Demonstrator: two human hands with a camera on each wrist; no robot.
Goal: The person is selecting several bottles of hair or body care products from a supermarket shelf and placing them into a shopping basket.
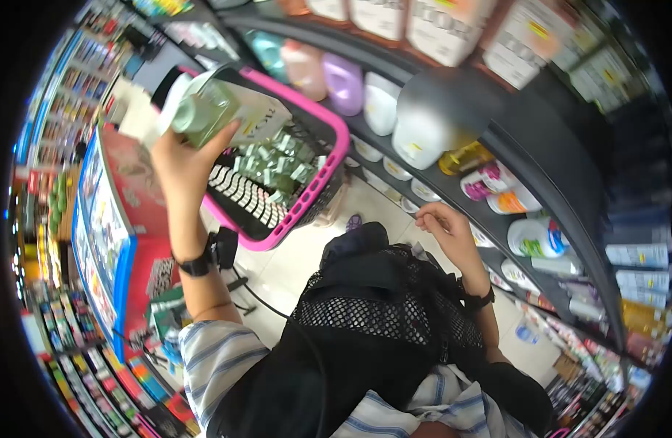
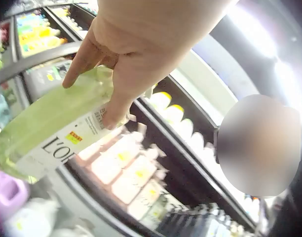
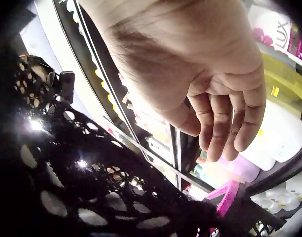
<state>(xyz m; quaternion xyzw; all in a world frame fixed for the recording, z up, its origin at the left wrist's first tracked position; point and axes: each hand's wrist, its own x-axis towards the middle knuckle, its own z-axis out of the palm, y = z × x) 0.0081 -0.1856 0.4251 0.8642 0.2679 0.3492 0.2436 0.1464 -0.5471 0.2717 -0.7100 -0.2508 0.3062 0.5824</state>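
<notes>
My left hand [image 1: 181, 162] grips a translucent pale green bottle [image 1: 213, 109] near its top, over a black shopping basket with a pink rim [image 1: 341, 139]. In the left wrist view the green bottle [image 2: 57, 118] lies tilted, with a white label and a small yellow sticker. Fingers and thumb wrap its neck end, hiding that part. Several small green items with whitish tops [image 1: 281, 157] lie inside the basket. My right hand [image 1: 449, 228] hangs beside the lower shelf with loosely curled fingers and nothing in them; the right wrist view shows its palm [image 3: 190, 69].
Dark curved shelves [image 1: 540, 139] run along the right, holding white, purple [image 1: 343, 84] and pink bottles. Left of the basket stands a red display freezer with a blue edge [image 1: 128, 277]. A black mesh bag [image 1: 372, 314] hangs at the person's front. Another person [image 2: 259, 148] appears, blurred.
</notes>
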